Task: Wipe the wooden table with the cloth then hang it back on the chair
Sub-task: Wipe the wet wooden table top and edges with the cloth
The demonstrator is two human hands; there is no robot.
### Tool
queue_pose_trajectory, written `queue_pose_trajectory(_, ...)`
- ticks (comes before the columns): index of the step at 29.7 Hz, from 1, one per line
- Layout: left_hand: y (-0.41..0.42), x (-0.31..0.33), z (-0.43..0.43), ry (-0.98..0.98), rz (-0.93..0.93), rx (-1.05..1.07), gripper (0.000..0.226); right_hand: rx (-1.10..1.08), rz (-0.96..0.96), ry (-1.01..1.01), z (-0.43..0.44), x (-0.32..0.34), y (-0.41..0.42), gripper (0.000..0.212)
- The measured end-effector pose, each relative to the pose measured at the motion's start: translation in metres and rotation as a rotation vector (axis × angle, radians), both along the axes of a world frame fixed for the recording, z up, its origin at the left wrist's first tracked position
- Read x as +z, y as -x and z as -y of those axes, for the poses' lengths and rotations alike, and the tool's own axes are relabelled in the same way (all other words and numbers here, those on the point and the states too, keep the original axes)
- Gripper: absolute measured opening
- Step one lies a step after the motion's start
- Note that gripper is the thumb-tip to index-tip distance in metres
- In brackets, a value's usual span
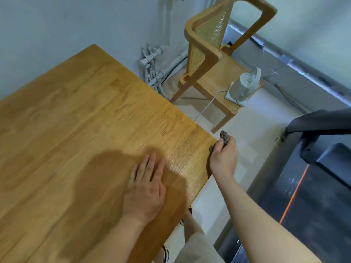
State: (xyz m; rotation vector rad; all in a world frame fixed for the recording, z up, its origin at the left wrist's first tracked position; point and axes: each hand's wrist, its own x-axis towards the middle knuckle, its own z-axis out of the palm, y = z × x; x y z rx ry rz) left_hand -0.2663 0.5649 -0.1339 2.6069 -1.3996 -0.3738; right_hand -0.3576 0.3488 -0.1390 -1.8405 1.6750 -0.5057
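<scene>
The wooden table (79,120) fills the left and middle of the head view, its right corner near my hands. My right hand (224,158) is closed around a bunched grey cloth (224,136), which sticks out above my fingers just off the table's right corner. Fingers spread, my left hand (146,190) lies flat on the tabletop close to the right edge and holds nothing. The wooden chair (207,57) with a woven cane back stands beyond the table's far right edge.
A white electric kettle (245,86) on its base sits on the chair seat, its white cord trailing to the floor. White pipes (152,61) run along the wall behind. A dark treadmill (313,177) stands at the right. My legs show below the table edge.
</scene>
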Motion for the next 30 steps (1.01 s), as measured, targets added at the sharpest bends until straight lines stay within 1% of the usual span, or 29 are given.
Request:
queue_pose_trajectory(3, -0.001, -0.002, -0.006, 0.013, 0.017, -0.038, 0.06, -0.266, 0.095, -0.082, -0.039, 0.002, -0.004, 0.037)
queue_pose_trajectory(4, -0.001, -0.002, -0.006, 0.009, 0.024, -0.038, 0.06, -0.309, 0.099, -0.118, -0.065, 0.001, -0.003, 0.038)
queue_pose_trajectory(7, 0.0, -0.002, -0.004, -0.006, 0.033, -0.055, 0.062, -0.275, 0.138, -0.237, -0.152, 0.007, 0.006, 0.046)
queue_pose_trajectory(9, 0.0, -0.003, -0.004, -0.008, 0.047, -0.05, 0.063, -0.242, 0.169, -0.265, -0.179, 0.01, 0.013, 0.047)
queue_pose_trajectory(12, 0.001, -0.001, -0.004, -0.003, 0.06, -0.046, 0.063, -0.269, 0.179, -0.206, -0.142, 0.007, 0.012, 0.035)
queue_pose_trajectory(15, 0.0, -0.002, -0.005, -0.015, 0.068, -0.042, 0.063, -0.369, 0.135, -0.206, -0.064, 0.004, -0.005, 0.037)
queue_pose_trajectory(17, 0.0, -0.003, -0.005, -0.019, 0.086, -0.043, 0.063, -0.416, 0.135, -0.19, -0.035, 0.005, -0.012, 0.037)
queue_pose_trajectory(18, 0.001, -0.004, -0.005, -0.016, 0.092, -0.043, 0.062, -0.421, 0.131, -0.181, -0.038, 0.007, -0.012, 0.039)
queue_pose_trajectory(20, 0.002, -0.006, -0.005, -0.01, 0.099, -0.035, 0.062, -0.384, 0.141, -0.181, -0.069, 0.009, -0.009, 0.044)
queue_pose_trajectory(24, 0.002, -0.008, -0.002, 0.053, 0.118, -0.047, 0.06, -0.323, 0.192, -0.247, -0.174, 0.006, 0.008, 0.049)
queue_pose_trajectory(26, 0.004, -0.007, -0.006, 0.053, 0.113, -0.049, 0.063, -0.292, 0.187, -0.29, -0.211, 0.005, 0.014, 0.052)
queue_pose_trajectory(28, 0.007, -0.006, -0.021, 0.034, 0.099, -0.077, 0.065, -0.223, 0.169, -0.29, -0.234, 0.005, 0.02, 0.056)
queue_pose_trajectory(30, 0.02, -0.003, -0.054, 0.048, 0.086, -0.109, 0.062, -0.15, 0.155, -0.246, -0.236, 0.002, 0.026, 0.061)
